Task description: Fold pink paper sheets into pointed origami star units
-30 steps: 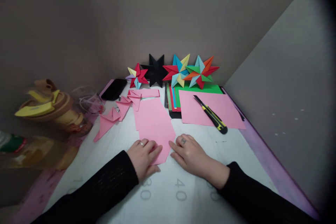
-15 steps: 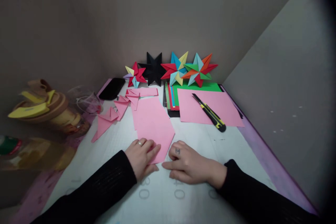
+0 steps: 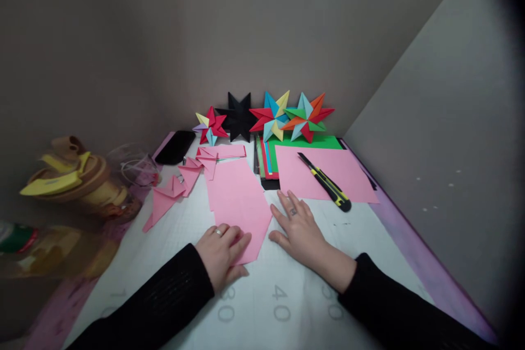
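Observation:
A sheet of pink paper (image 3: 241,197) with folded, slanting edges lies flat in the middle of the table. My left hand (image 3: 223,254) rests on its lower left part, fingers bent over it and thumb at the bottom edge, holding it down. Just right of the sheet, my right hand (image 3: 299,229) is open with spread fingers, the fingertips close to the paper's right corner; whether they touch it I cannot tell. Folded pink paper pieces (image 3: 166,197) sit in a row to the left of the sheet.
A yellow and black box cutter (image 3: 326,183) lies on another pink sheet (image 3: 287,175) over coloured paper. Several paper stars (image 3: 240,117) lean on the back wall. On the left are a phone (image 3: 175,147), a cup (image 3: 98,191) and a green-capped bottle (image 3: 61,257).
My right hand has moved up and away from the sheet's lower edge, its curled fingers now spread. My left hand stays on the paper. The whole view has shifted slightly.

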`<state>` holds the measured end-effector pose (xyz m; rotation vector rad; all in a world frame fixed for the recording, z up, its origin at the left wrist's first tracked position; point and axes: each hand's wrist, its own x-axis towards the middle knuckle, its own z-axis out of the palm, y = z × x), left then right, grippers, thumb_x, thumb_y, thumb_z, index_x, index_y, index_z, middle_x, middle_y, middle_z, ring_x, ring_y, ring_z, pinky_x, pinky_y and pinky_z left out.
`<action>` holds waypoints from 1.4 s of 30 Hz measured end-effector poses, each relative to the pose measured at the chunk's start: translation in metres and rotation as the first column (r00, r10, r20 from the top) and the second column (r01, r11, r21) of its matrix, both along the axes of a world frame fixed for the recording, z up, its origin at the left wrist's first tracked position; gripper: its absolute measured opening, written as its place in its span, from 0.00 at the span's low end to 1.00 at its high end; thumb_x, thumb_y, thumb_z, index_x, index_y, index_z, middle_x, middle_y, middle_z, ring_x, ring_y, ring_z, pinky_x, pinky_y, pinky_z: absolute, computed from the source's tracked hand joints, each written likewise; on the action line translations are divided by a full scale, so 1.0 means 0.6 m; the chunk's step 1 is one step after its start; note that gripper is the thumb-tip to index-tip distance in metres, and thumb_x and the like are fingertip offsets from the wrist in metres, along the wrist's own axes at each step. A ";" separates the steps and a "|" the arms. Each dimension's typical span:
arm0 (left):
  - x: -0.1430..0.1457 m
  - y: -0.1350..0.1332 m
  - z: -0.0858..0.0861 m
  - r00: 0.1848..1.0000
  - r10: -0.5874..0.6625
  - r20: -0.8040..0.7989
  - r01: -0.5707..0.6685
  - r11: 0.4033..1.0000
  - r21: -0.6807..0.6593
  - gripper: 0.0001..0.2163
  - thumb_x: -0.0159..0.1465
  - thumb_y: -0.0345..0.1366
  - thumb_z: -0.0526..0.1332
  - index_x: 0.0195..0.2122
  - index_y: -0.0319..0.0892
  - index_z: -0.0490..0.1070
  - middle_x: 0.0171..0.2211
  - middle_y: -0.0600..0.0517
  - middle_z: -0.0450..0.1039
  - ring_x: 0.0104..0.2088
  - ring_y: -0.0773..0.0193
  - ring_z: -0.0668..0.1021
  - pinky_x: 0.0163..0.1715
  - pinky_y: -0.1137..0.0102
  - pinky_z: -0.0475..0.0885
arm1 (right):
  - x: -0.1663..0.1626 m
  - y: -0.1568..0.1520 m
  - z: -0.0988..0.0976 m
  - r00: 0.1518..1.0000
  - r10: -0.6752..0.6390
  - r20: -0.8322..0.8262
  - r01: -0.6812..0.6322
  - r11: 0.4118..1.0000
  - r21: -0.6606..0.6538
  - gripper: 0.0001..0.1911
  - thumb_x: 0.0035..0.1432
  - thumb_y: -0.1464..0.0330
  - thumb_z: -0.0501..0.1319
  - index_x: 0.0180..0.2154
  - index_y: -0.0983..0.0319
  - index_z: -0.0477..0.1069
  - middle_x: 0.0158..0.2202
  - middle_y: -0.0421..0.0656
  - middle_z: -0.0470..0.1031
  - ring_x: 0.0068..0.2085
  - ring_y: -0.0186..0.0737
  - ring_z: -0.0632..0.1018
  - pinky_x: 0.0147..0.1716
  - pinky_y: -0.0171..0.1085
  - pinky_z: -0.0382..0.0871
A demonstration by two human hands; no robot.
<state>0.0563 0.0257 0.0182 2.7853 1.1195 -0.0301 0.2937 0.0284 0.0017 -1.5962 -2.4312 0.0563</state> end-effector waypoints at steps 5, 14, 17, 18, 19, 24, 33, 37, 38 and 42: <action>-0.004 -0.002 -0.006 0.999 -0.017 0.028 0.016 1.000 0.013 0.31 0.53 0.48 0.64 0.56 0.44 0.60 0.45 0.45 0.66 0.42 0.51 0.68 0.40 0.57 0.64 | -0.013 -0.016 0.003 0.953 0.300 -0.041 -0.303 0.948 -0.102 0.36 0.55 0.57 0.59 0.61 0.62 0.51 0.64 0.49 0.48 0.64 0.52 0.44 0.58 0.55 0.48; -0.054 0.029 -0.016 0.879 0.188 0.438 -0.382 0.828 0.411 0.20 0.57 0.35 0.59 0.51 0.41 0.60 0.44 0.41 0.66 0.43 0.51 0.71 0.38 0.59 0.68 | -0.018 -0.008 0.017 0.945 0.315 -0.088 -0.324 0.865 -0.382 0.38 0.54 0.53 0.58 0.62 0.58 0.49 0.65 0.46 0.44 0.65 0.52 0.41 0.61 0.54 0.40; -0.058 0.034 -0.021 0.814 0.345 0.467 -0.473 0.861 0.187 0.12 0.56 0.43 0.59 0.34 0.40 0.62 0.29 0.48 0.66 0.29 0.59 0.71 0.27 0.65 0.68 | -0.019 -0.007 0.020 0.945 0.310 -0.101 -0.324 0.858 -0.398 0.38 0.54 0.54 0.59 0.62 0.57 0.49 0.65 0.45 0.43 0.65 0.52 0.40 0.60 0.54 0.39; -0.055 0.033 -0.023 0.832 0.333 0.445 -0.420 0.901 0.111 0.10 0.58 0.42 0.58 0.31 0.41 0.61 0.26 0.50 0.65 0.27 0.60 0.70 0.25 0.66 0.68 | -0.019 -0.007 0.021 0.944 0.311 -0.105 -0.327 0.855 -0.402 0.38 0.54 0.54 0.59 0.62 0.56 0.48 0.66 0.45 0.43 0.65 0.53 0.40 0.60 0.55 0.38; -0.051 0.032 -0.025 0.856 0.295 0.425 -0.352 0.934 0.060 0.08 0.59 0.40 0.56 0.29 0.41 0.62 0.25 0.51 0.65 0.27 0.61 0.70 0.26 0.66 0.68 | -0.019 -0.007 0.021 0.943 0.313 -0.108 -0.330 0.852 -0.406 0.38 0.54 0.54 0.59 0.62 0.56 0.48 0.66 0.44 0.42 0.65 0.53 0.40 0.60 0.55 0.38; -0.031 0.025 -0.034 0.875 0.065 0.480 -0.138 0.983 0.119 0.11 0.60 0.33 0.53 0.43 0.38 0.67 0.39 0.43 0.71 0.40 0.56 0.72 0.38 0.61 0.69 | -0.016 -0.005 0.020 0.929 0.342 -0.143 -0.370 0.830 -0.418 0.41 0.54 0.52 0.58 0.63 0.55 0.43 0.66 0.43 0.42 0.65 0.51 0.38 0.60 0.55 0.35; -0.012 0.012 -0.052 0.956 -0.139 0.259 0.073 0.966 0.250 0.17 0.65 0.35 0.49 0.55 0.41 0.63 0.53 0.47 0.68 0.56 0.54 0.66 0.49 0.58 0.64 | -0.013 0.001 0.033 0.902 0.343 -0.264 -0.420 0.839 -0.346 0.27 0.57 0.58 0.56 0.57 0.57 0.59 0.63 0.46 0.54 0.64 0.49 0.48 0.60 0.53 0.43; -0.009 0.011 -0.054 0.971 -0.128 0.200 0.076 0.965 0.251 0.17 0.65 0.36 0.49 0.55 0.41 0.63 0.53 0.48 0.68 0.57 0.55 0.65 0.50 0.58 0.63 | -0.012 0.005 0.035 0.872 0.322 -0.368 -0.430 0.864 -0.263 0.18 0.56 0.60 0.57 0.47 0.59 0.71 0.50 0.48 0.71 0.58 0.50 0.61 0.57 0.52 0.53; -0.008 0.010 -0.055 0.972 -0.127 0.196 0.075 0.964 0.254 0.17 0.65 0.36 0.49 0.55 0.41 0.63 0.54 0.48 0.68 0.57 0.55 0.65 0.50 0.58 0.63 | -0.010 0.009 0.031 0.851 0.331 -0.408 -0.450 0.860 -0.240 0.15 0.56 0.63 0.58 0.45 0.60 0.72 0.48 0.47 0.73 0.57 0.49 0.63 0.56 0.50 0.55; -0.004 0.010 -0.060 0.969 -0.125 0.211 0.065 0.961 0.270 0.17 0.65 0.37 0.48 0.53 0.41 0.65 0.53 0.48 0.69 0.55 0.55 0.67 0.49 0.58 0.63 | 0.005 0.025 0.007 0.743 0.244 -0.624 -0.413 0.900 -0.140 0.18 0.57 0.76 0.50 0.44 0.59 0.72 0.46 0.45 0.74 0.50 0.40 0.72 0.51 0.43 0.65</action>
